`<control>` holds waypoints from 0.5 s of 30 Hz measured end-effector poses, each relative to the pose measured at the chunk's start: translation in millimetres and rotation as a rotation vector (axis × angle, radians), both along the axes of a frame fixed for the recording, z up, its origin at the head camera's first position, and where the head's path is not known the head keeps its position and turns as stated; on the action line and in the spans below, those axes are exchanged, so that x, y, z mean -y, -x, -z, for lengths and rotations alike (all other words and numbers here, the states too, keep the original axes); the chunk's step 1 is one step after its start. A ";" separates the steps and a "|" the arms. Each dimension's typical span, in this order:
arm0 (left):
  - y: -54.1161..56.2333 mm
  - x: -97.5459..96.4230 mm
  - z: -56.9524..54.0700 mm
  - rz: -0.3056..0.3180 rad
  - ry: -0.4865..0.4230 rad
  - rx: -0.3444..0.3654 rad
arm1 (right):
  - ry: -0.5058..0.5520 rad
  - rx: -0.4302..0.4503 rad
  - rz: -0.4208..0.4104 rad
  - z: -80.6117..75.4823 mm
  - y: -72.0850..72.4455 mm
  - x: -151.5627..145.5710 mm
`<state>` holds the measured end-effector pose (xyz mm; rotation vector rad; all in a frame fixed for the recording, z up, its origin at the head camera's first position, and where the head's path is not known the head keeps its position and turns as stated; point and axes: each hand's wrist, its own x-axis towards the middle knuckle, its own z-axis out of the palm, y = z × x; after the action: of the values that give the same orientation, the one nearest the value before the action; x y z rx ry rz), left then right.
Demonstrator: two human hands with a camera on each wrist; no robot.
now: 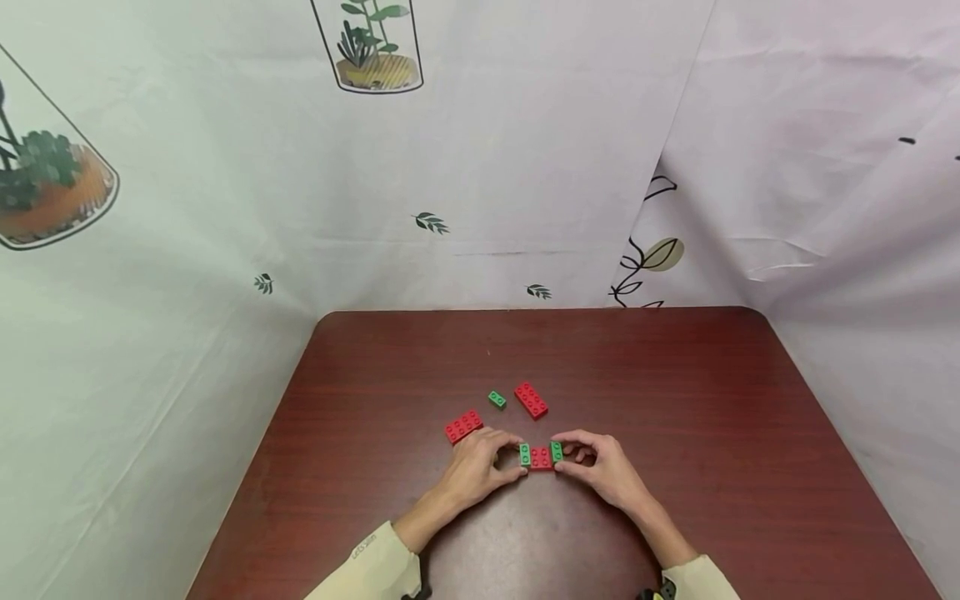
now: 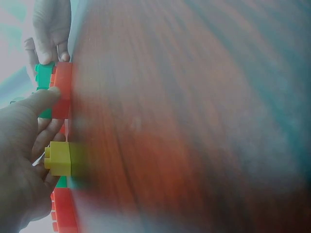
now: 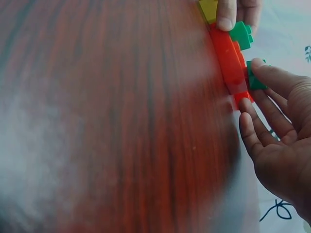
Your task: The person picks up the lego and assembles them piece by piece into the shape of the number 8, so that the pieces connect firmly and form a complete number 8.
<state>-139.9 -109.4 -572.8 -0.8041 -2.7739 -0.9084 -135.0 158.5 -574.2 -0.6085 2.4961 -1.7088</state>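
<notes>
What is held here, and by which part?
Left grip: red brick and left green brick, at their left end. Right grip: right green brick, by its short ends.

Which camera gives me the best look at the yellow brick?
The left wrist view: the yellow brick shows a whole side and its studs in profile. The right wrist view catches only part, cut by the top edge; the head view doesn't show it.
</notes>
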 end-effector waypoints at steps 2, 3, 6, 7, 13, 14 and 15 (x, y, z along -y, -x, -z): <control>0.3 0.1 0.6 0.001 0.000 -0.005 | -0.014 -0.024 0.004 0.3 0.3 0.1; 0.4 0.1 0.8 0.002 0.000 -0.008 | -0.021 -0.035 0.006 0.5 0.4 0.1; 0.8 0.0 1.6 0.008 0.002 -0.022 | -0.046 -0.072 0.012 1.2 1.0 0.5; 0.9 0.0 1.7 0.009 0.001 -0.026 | -0.052 -0.079 0.014 1.4 1.2 0.7; 1.4 0.5 1.9 0.013 0.003 -0.023 | -0.108 -0.152 0.026 0.6 1.8 2.9; 1.6 0.7 1.8 0.013 0.003 -0.024 | -0.120 -0.171 0.030 0.2 2.0 3.2; 1.6 0.8 1.7 0.013 0.004 -0.026 | -0.134 -0.188 0.036 -0.2 2.3 3.3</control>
<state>-141.5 -110.3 -574.5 -0.8295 -2.7520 -0.8880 -137.3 155.1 -574.0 -0.7477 2.7368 -1.5459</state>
